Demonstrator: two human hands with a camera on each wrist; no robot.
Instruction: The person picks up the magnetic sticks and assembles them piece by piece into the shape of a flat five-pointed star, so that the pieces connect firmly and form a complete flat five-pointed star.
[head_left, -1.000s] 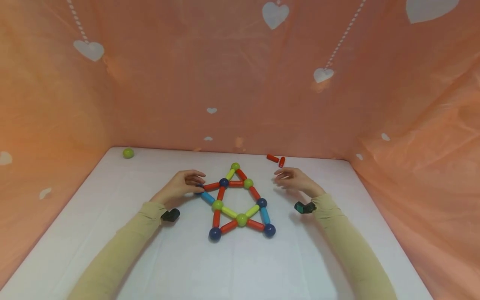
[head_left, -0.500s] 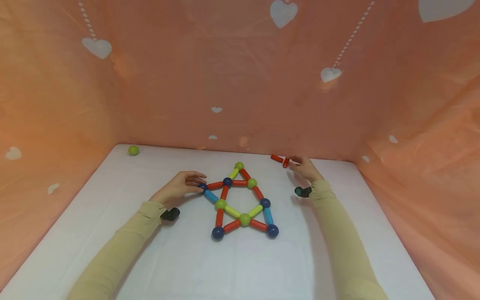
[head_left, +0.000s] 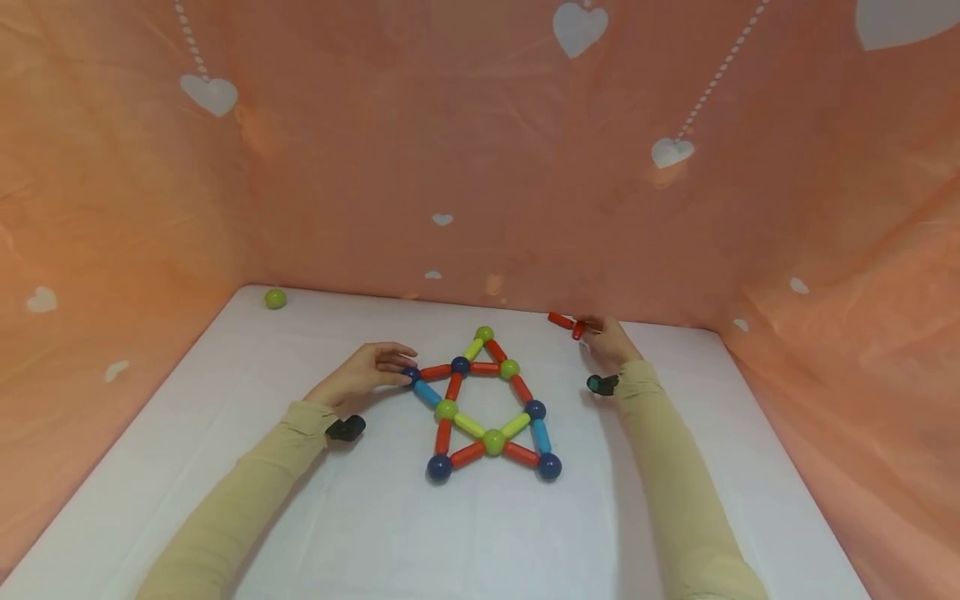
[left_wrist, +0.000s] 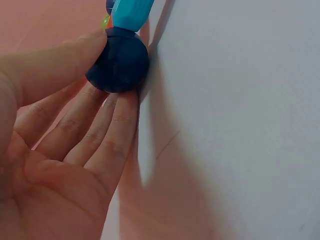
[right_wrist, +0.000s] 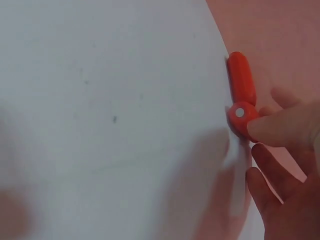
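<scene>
A flat, star-like figure of magnetic rods and balls, with a green ball [head_left: 493, 441] at its lower middle, lies on the white table. My left hand [head_left: 363, 372] holds the dark blue ball [left_wrist: 122, 62] at the figure's left point, thumb on one side and fingers on the other. A light blue rod [left_wrist: 131, 14] joins that ball. At the table's back edge my right hand [head_left: 611, 340] pinches a short red magnetic rod [right_wrist: 240, 116] between thumb and fingers; its silver end shows in the right wrist view. A second red rod [right_wrist: 241, 77] lies touching it.
A loose green ball [head_left: 275, 298] sits at the back left corner of the table [head_left: 360, 533]. Orange cloth [head_left: 360, 183] with white hearts rises behind and along both sides. Each wrist carries a small dark camera.
My right hand has moved back and right to the loose red rods and taken hold of one, bringing it against the other. The left hand stays at the blue ball. The head view has shifted slightly.
</scene>
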